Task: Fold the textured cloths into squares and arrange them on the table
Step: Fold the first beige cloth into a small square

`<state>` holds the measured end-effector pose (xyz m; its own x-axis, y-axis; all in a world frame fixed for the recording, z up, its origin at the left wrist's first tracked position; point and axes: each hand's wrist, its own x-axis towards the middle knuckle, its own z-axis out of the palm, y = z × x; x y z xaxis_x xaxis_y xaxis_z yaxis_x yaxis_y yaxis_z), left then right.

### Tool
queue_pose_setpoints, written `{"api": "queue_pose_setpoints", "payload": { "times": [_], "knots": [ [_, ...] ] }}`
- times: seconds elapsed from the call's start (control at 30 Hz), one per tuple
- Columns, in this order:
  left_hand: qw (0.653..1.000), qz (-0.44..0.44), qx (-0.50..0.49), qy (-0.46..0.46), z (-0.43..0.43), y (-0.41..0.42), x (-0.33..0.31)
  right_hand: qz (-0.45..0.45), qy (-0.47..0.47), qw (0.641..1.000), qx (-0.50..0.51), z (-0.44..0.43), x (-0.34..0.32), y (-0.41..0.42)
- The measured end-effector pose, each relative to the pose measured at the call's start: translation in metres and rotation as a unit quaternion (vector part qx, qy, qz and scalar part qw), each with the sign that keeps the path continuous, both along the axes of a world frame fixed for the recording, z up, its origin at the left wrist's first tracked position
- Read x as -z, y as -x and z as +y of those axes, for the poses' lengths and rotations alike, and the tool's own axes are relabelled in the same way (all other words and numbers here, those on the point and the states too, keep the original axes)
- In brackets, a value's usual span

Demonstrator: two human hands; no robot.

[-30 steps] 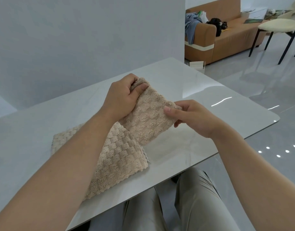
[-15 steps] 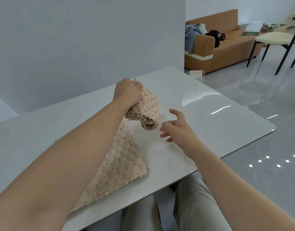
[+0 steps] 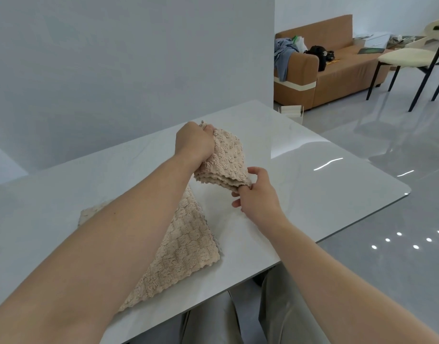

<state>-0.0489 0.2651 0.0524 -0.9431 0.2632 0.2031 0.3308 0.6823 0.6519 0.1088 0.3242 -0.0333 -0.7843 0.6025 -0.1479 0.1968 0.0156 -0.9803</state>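
A beige textured cloth, folded into several layers (image 3: 228, 162), hangs above the white table (image 3: 325, 184). My left hand (image 3: 195, 144) grips its upper far corner in a fist. My right hand (image 3: 257, 192) pinches the lower right corner of the same folded cloth between thumb and fingers. A second beige textured cloth (image 3: 181, 249) lies flat on the table beneath my left forearm, which hides much of it.
The table's rounded right corner (image 3: 407, 192) and near edge are close to my lap. A grey wall stands behind the table. Farther right are a brown sofa (image 3: 325, 78) with clutter and a cream chair (image 3: 412, 58) on black legs.
My right hand, which had let go and hovered open half a second ago, has come back up and taken the folded cloth's lower corner. My left hand has kept its grip.
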Motion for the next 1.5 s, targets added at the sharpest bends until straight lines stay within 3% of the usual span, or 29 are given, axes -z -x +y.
{"api": "queue_pose_setpoints", "payload": {
  "times": [0.2, 0.43, 0.6, 0.73, 0.93, 1.07, 1.17, 1.23, 1.3, 1.37, 1.43, 1.47, 1.5],
  "knots": [
    [1.0, 0.023, 0.0, 0.008, -0.011, 0.007, 0.007, 0.007, 0.006, 1.0, -0.018, 0.008, 0.004, 0.002],
    [0.996, 0.07, 0.046, 0.015, -0.015, 0.001, 0.001, 0.077, 0.213, 0.966, -0.121, 0.024, 0.003, -0.005],
    [0.993, 0.095, 0.069, -0.006, -0.013, -0.011, -0.004, 0.082, 0.32, 0.939, -0.09, 0.037, -0.018, 0.001],
    [0.99, 0.107, 0.096, -0.01, -0.008, -0.025, -0.004, 0.009, 0.288, 0.957, -0.026, 0.04, -0.02, 0.024],
    [0.991, 0.1, 0.087, -0.036, -0.01, -0.03, 0.0, 0.008, 0.208, 0.977, 0.046, 0.031, -0.025, 0.038],
    [0.993, 0.092, 0.063, -0.049, -0.018, -0.027, 0.005, 0.001, 0.008, 0.998, 0.06, 0.029, -0.026, 0.041],
    [0.993, 0.082, 0.043, -0.067, -0.025, -0.029, 0.012, -0.008, -0.123, 0.991, 0.061, 0.032, -0.03, 0.042],
    [0.994, 0.04, 0.024, -0.098, -0.029, -0.03, 0.02, -0.024, -0.186, 0.981, 0.047, 0.036, -0.033, 0.043],
    [0.983, -0.062, -0.006, -0.175, -0.03, -0.031, 0.029, -0.038, -0.222, 0.974, 0.035, 0.039, -0.037, 0.044],
    [0.922, -0.256, -0.013, -0.29, -0.029, -0.038, 0.029, -0.045, -0.245, 0.968, 0.027, 0.043, -0.042, 0.044],
    [0.845, -0.414, 0.032, -0.337, -0.032, -0.046, 0.027, -0.056, -0.268, 0.962, 0.017, 0.049, -0.047, 0.044],
    [0.828, -0.439, 0.056, -0.344, -0.032, -0.049, 0.027, -0.063, -0.278, 0.958, 0.011, 0.052, -0.049, 0.044],
    [0.833, -0.434, 0.067, -0.336, -0.031, -0.048, 0.031, -0.071, -0.287, 0.955, 0.006, 0.055, -0.05, 0.045]
  ]
}}
